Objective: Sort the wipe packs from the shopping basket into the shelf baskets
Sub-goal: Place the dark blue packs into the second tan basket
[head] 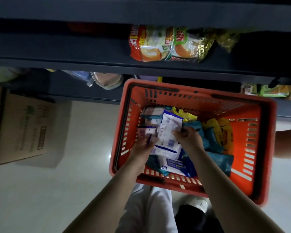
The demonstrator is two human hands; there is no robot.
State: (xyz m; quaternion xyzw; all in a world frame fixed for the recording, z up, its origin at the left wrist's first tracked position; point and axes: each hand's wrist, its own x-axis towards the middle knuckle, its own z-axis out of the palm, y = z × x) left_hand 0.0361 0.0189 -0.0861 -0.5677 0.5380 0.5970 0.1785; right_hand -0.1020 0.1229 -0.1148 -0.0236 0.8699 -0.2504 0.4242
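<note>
**Clerk:** Item one, the largest?

**Checker:** Dark blue-grey metal shelving [91, 64], tiers running across the frame from 10 to 2 o'clock. Glossy red, green and gold snack bags [166, 44] lie on a tier at 12 o'clock.

**Clerk:** Item two?

**Checker:** Red slotted plastic shopping basket [262, 148], right of centre towards 3 o'clock, on the pale floor just below the shelving. All the packs in view lie inside it.

**Clerk:** Item three?

**Checker:** Brown cardboard box [29, 132], printed side up, at 9 o'clock, well apart from the basket.

**Clerk:** Basket contents?

**Checker:** Flat white-and-blue wipe pack [166, 132], tilted up above the heap in the basket's 9 o'clock half. More white-and-blue packs lie beneath it. Teal soft packs [222, 160] lie at the basket's 4 o'clock, yellow soft packs [223, 130] at its 2 o'clock. A small white-and-purple pack [148, 132] sits just beside the tilted pack, on its 9 o'clock side.

**Clerk:** Hands?

**Checker:** Right hand [190, 138]: fingers curled over the 3 o'clock edge of the tilted pack, gripping it. Left hand [143, 147]: fingers at the small white-and-purple pack and the tilted pack's 8 o'clock edge. Blur hides whether it grips either.
</note>
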